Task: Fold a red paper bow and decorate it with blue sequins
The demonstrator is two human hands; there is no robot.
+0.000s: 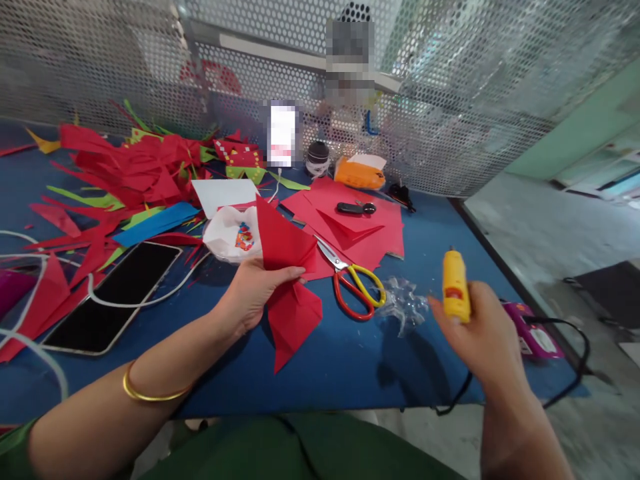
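- Fingers and thumb of a person's left hand [247, 297] clamp together on folded red paper [287, 233], seen from the head camera above a blue table [345, 373].
- Right hand [480, 333] wraps around a yellow tool [455, 287], apparently a glue gun, its dark tip pointing away from the wearer; the farther fingers are partly hidden.
- Slipping looks the likeliest trouble: one small pinch carries the whole sheet, so a loosened thumb could let the folds spring open, while a harder squeeze could crease them.
- Heat may be another hazard; should the tip be hot, a careless swing could burn the left fingers or smear the paper. A black cord [587, 343], looping near a purple packet [545, 343], could snag.
- Red paper lies squarely within the left grip, thumb over its narrow middle, one wing rising beyond the fingers and another hanging nearer the wearer, beside red-and-yellow-handled scissors [353, 293].
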